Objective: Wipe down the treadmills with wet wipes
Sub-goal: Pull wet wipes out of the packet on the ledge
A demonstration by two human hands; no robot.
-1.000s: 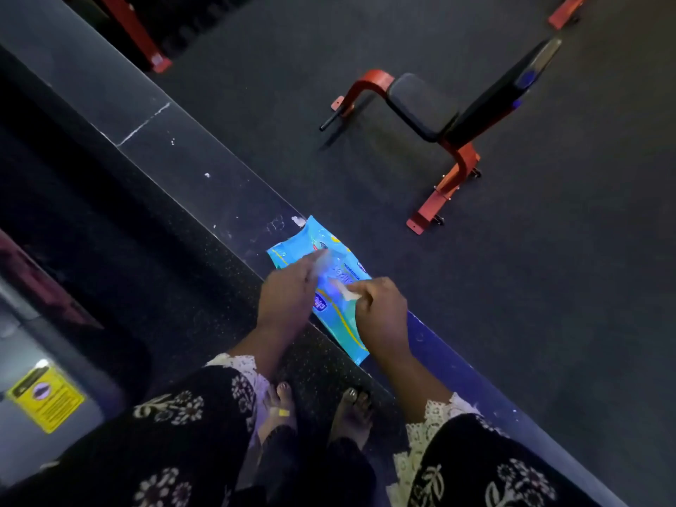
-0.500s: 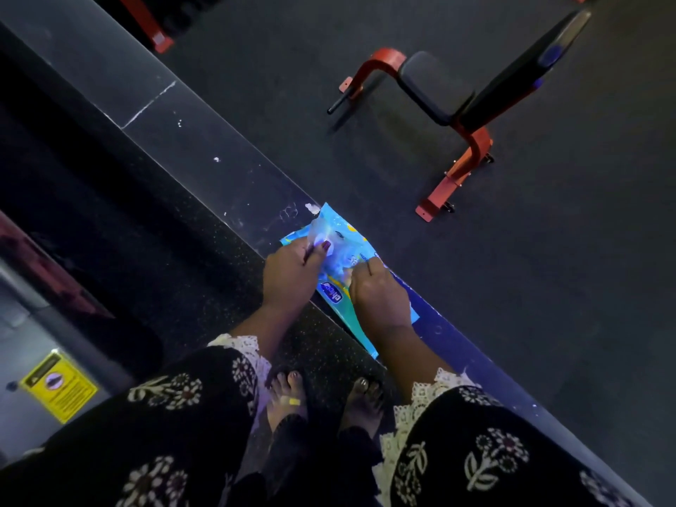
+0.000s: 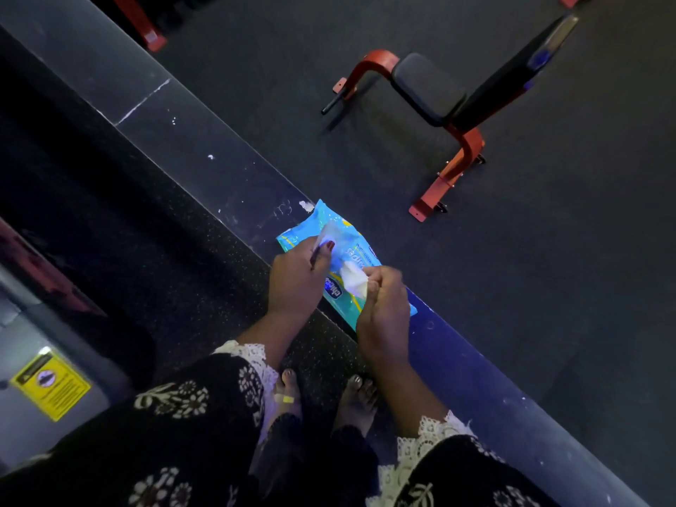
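Observation:
A light-blue pack of wet wipes lies on the dark side rail of the treadmill. My left hand pinches the pack's lifted clear flap and holds the pack down. My right hand pinches a white wet wipe that sticks out of the pack's opening. The near end of the pack is hidden under my right hand. The speckled black treadmill belt runs to the left of the rail, and my bare feet stand on it.
A red-framed weight bench with black pads stands on the dark gym floor beyond the rail. A grey housing with a yellow warning sticker is at the lower left. Another red frame leg shows at the top left.
My right hand dipped its fingers into the pack, then pulled back with a white wipe coming out. My left hand has kept hold of the flap.

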